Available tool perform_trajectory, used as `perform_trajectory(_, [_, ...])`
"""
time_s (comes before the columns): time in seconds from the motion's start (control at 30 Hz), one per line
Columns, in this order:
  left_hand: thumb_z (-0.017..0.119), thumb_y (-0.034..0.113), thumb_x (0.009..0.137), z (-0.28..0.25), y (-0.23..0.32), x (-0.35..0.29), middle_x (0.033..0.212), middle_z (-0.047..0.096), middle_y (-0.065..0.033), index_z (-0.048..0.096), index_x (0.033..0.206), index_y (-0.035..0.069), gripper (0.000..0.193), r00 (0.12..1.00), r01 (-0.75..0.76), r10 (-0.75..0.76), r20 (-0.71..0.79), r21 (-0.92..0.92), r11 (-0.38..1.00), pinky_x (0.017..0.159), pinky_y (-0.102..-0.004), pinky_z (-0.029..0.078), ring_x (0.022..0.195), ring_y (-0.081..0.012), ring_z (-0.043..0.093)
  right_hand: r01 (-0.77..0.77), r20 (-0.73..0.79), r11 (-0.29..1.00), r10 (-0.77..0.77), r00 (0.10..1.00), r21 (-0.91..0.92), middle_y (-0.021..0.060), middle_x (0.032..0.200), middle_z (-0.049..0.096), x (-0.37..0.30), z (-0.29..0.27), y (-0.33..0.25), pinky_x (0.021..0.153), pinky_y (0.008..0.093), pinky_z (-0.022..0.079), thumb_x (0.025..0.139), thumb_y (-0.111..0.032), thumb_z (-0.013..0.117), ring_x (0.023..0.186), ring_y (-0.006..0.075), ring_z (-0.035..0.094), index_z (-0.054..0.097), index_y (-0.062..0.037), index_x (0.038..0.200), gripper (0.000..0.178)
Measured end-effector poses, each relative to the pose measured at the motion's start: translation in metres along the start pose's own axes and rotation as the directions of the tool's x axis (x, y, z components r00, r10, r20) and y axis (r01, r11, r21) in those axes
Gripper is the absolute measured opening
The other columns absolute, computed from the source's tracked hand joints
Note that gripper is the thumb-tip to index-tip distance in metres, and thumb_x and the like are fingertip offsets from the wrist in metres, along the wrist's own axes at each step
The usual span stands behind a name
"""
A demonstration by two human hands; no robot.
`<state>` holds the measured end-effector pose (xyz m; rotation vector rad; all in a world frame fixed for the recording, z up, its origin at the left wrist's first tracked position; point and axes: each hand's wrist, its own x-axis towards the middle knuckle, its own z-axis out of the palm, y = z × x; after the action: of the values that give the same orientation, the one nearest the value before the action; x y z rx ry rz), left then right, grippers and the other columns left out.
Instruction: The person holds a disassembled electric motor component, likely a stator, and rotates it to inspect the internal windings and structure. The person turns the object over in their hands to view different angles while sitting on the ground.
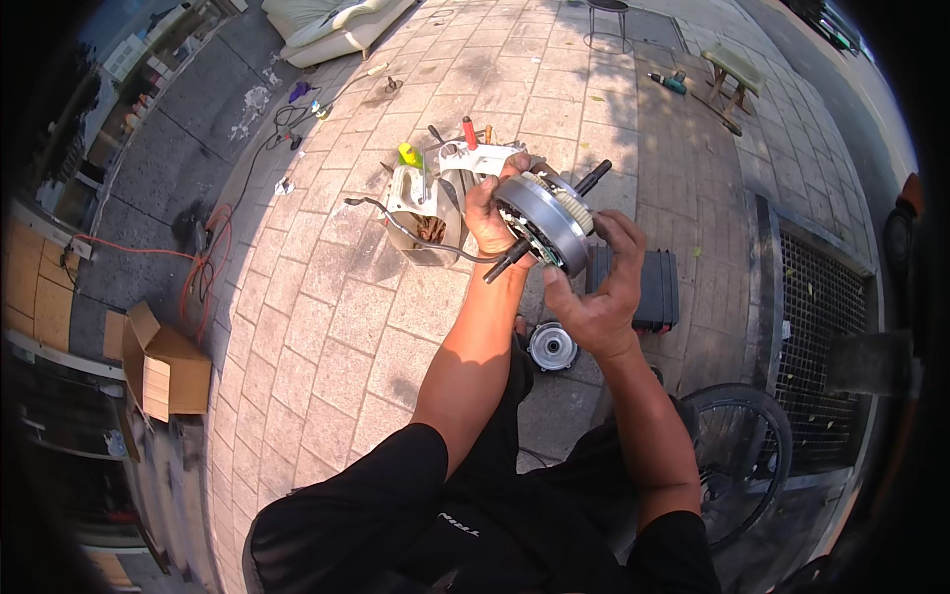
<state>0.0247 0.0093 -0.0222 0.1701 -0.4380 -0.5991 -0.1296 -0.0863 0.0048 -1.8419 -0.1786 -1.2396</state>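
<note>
Up in front of me is a hub motor core [542,220], a silvery ring with a pale toothed band, wound coils and a dark axle sticking out at both ends. My left hand [483,220] is closed round its left and far side, holding it tilted. The thumb and fingers of my right hand [606,315] curve about its lower right rim. A dark cable [396,220] runs from the near axle end off to the left. Below, a round metal hub cover [552,346] lies by my legs.
A tool container [424,249] with several handled tools stands beyond my left forearm. Right of my hands sits a black case [661,287], with a spoked wheel [782,436] nearer. Further off are a cardboard box [170,371], orange cord [203,267], drill [670,83], stool [734,69] and pale sofa [332,28].
</note>
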Motion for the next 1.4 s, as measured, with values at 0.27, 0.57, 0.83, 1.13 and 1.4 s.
perform_trajectory(0.27, [0.075,0.047,0.087,-0.004,-0.001,0.002,0.11,0.065,-0.0173,0.061,0.11,0.011,0.046,0.997,-0.072,0.074,-0.031,0.056,0.996,0.088,-0.053,0.059,0.103,-0.0349,0.067,0.004,0.012,0.999,-0.003,1.0,-0.042,0.0251,0.133,0.057,0.005,-0.003,-0.005,0.103,0.0448,0.052,0.076,-0.017,0.087,0.119,0.039,0.061,0.057,0.004,0.137,0.071])
perform_trajectory(0.57, [0.072,0.04,0.09,0.024,-0.006,-0.003,0.102,0.064,-0.0094,0.063,0.115,0.003,0.045,1.0,-0.006,0.005,-0.023,-0.029,1.0,0.087,-0.0449,0.06,0.098,-0.0278,0.068,-0.038,0.022,0.998,0.039,0.999,-0.059,0.024,0.133,0.057,0.006,-0.005,-0.005,0.103,0.0457,0.051,0.078,-0.018,0.086,0.12,0.0386,0.06,0.057,0.0038,0.136,0.068])
perform_trajectory(0.83, [0.07,0.045,0.091,0.035,-0.009,-0.007,0.105,0.074,-0.0127,0.07,0.111,0.005,0.045,0.956,-0.044,0.072,-0.284,0.103,0.994,0.089,-0.0465,0.061,0.098,-0.0296,0.073,-0.118,0.018,0.993,0.119,0.993,-0.016,0.0184,0.136,0.054,0.005,-0.002,0.0,0.108,0.0452,0.046,0.084,-0.017,0.083,0.123,0.0317,0.056,0.054,0.0019,0.139,0.065])
perform_trajectory(1.13, [0.058,0.046,0.097,0.001,-0.028,0.005,0.105,0.078,-0.0118,0.073,0.112,0.004,0.047,0.937,-0.109,0.145,-0.317,0.13,0.986,0.095,-0.046,0.06,0.098,-0.0299,0.075,-0.201,-0.055,0.971,0.195,0.979,-0.126,0.0202,0.133,0.056,0.021,0.004,-0.005,0.103,0.0455,0.05,0.076,-0.014,0.084,0.119,0.0359,0.06,0.059,0.0023,0.135,0.066])
perform_trajectory(1.4, [0.048,0.056,0.102,-0.026,-0.044,0.0,0.111,0.074,-0.0092,0.065,0.126,0.009,0.056,0.945,-0.056,0.101,-0.311,0.15,0.987,0.089,-0.0455,0.063,0.1,-0.0277,0.073,-0.191,-0.022,0.946,0.192,0.981,-0.262,0.0234,0.132,0.058,0.03,0.004,-0.009,0.105,0.0497,0.049,0.076,-0.022,0.086,0.123,0.0405,0.059,0.06,0.002,0.137,0.071])
